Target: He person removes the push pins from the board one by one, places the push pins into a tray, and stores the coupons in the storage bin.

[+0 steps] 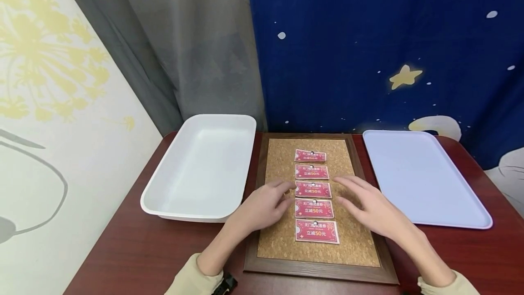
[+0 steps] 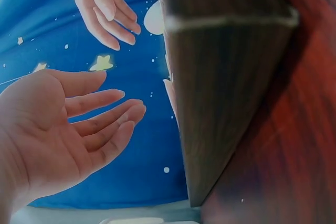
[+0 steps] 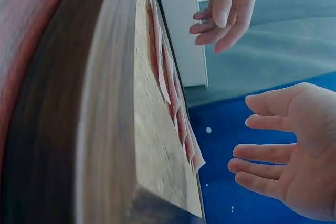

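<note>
A framed cork board (image 1: 282, 251) lies on the table, bearing a column of several red paper coupons (image 1: 314, 209), each with a small pin (image 1: 315, 223) at its top edge. My left hand (image 1: 264, 206) hovers over the board's left side, fingers relaxed and fingertips close to the middle coupons. Across from it, my right hand (image 1: 374, 206) is held over the right side, fingers loosely spread and pointing inward. Both wrist views show the palms with nothing in them. In the right wrist view the coupons (image 3: 178, 108) stand slightly off the cork.
Left of the board stands a deep white tub (image 1: 196, 172). On the right lies a shallow pale-lavender tray (image 1: 425, 176). The dark red table (image 1: 135, 249) backs onto a grey curtain (image 1: 213, 58) and a blue starry curtain (image 1: 348, 58).
</note>
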Demonstrator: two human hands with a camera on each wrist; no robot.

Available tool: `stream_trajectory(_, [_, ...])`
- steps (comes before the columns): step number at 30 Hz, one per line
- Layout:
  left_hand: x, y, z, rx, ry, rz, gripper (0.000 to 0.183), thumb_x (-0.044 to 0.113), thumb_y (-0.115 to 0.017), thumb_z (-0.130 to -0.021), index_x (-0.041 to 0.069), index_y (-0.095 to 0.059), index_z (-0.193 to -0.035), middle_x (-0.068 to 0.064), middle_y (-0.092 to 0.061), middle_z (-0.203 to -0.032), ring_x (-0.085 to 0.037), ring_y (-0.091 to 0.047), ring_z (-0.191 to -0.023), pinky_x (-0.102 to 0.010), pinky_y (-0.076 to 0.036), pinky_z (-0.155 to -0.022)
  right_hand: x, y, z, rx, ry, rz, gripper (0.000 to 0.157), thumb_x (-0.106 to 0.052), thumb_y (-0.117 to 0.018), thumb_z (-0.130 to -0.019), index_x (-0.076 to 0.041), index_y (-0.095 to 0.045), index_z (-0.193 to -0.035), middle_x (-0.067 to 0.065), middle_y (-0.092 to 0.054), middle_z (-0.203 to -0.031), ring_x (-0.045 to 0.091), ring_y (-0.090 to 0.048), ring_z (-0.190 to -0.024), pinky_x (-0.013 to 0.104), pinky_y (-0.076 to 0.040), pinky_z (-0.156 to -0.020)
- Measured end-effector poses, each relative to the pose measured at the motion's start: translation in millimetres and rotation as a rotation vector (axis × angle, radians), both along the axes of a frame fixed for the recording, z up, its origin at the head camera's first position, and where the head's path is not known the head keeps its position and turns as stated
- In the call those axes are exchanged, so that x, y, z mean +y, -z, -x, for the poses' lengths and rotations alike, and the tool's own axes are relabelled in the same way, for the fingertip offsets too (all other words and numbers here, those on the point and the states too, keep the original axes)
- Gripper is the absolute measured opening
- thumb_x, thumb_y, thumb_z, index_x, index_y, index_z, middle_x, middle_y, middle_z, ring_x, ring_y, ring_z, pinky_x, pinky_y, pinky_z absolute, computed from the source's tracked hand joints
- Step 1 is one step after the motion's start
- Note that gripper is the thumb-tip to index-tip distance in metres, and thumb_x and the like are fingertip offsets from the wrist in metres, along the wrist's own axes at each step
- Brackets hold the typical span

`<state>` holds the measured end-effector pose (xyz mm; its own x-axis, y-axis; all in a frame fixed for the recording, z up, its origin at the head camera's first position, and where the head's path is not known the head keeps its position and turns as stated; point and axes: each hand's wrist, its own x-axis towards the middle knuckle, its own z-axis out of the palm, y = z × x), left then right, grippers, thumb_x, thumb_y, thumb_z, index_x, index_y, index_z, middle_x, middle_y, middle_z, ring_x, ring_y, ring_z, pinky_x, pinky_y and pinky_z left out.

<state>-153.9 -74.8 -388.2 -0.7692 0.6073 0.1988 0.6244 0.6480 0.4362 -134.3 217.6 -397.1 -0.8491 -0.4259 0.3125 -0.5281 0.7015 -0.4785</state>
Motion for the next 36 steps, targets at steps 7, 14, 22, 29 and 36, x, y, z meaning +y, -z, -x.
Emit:
stream_trajectory(7, [6, 1.1, -0.8, -0.111, 0.025, -0.001, 0.028, 0.020, -0.063, -0.101, 0.006, -0.066, -0.125, 0.002, -0.065, -0.098, -0.008, -0.056, -0.084, -0.025, -0.050, -0.074, -10, 3.1, -1.5, 0.048, -0.065, 0.015, 0.045, -0.012, -0.070, -0.095, -0.008, -0.059, -0.138, 0.012, -0.060, -0.137, 0.029, -0.058, -0.125, 0.051, -0.049, -0.097])
stream_trajectory(14, [8, 5.0, -0.3, -0.190, 0.101, -0.047, 0.019, 0.011, -0.064, -0.099, 0.002, -0.068, -0.116, 0.006, -0.060, -0.087, -0.003, -0.053, -0.076, -0.018, -0.046, -0.068, -20, 5.6, -3.9, 0.022, -0.116, 0.010, 0.038, -0.010, -0.071, -0.094, -0.006, -0.064, -0.131, 0.007, -0.066, -0.125, 0.023, -0.065, -0.110, 0.044, -0.054, -0.091])
stream_trajectory(22, [9, 14.0, 2.6, -0.286, 0.132, -0.056, 0.015, 0.011, -0.068, -0.097, 0.005, -0.069, -0.110, 0.007, -0.062, -0.084, -0.001, -0.056, -0.076, -0.018, -0.047, -0.070, -28, 13.1, -2.0, -0.050, -0.253, 0.050, 0.021, -0.001, -0.072, -0.089, -0.010, -0.068, -0.107, -0.006, -0.065, -0.093, 0.008, -0.060, -0.083, 0.028, -0.053, -0.072])
stream_trajectory(29, [9, 16.1, 4.7, -0.354, 0.152, -0.052, 0.014, 0.012, -0.070, -0.096, 0.004, -0.070, -0.108, 0.007, -0.063, -0.083, 0.000, -0.057, -0.074, -0.018, -0.047, -0.072, -33, 19.2, -1.0, -0.094, -0.303, 0.046, 0.019, 0.000, -0.072, -0.087, -0.016, -0.067, -0.097, -0.016, -0.057, -0.085, 0.003, -0.056, -0.077, 0.024, -0.051, -0.064])
stream_trajectory(36, [9, 15.6, 6.9, -0.433, 0.156, -0.036, 0.008, 0.010, -0.071, -0.095, 0.006, -0.070, -0.102, 0.008, -0.060, -0.079, -0.002, -0.054, -0.072, -0.019, -0.046, -0.071, -37, 20.7, 1.3, -0.153, -0.307, 0.016, 0.017, -0.002, -0.073, -0.087, -0.016, -0.067, -0.095, -0.015, -0.058, -0.084, 0.001, -0.055, -0.075, 0.022, -0.050, -0.063])
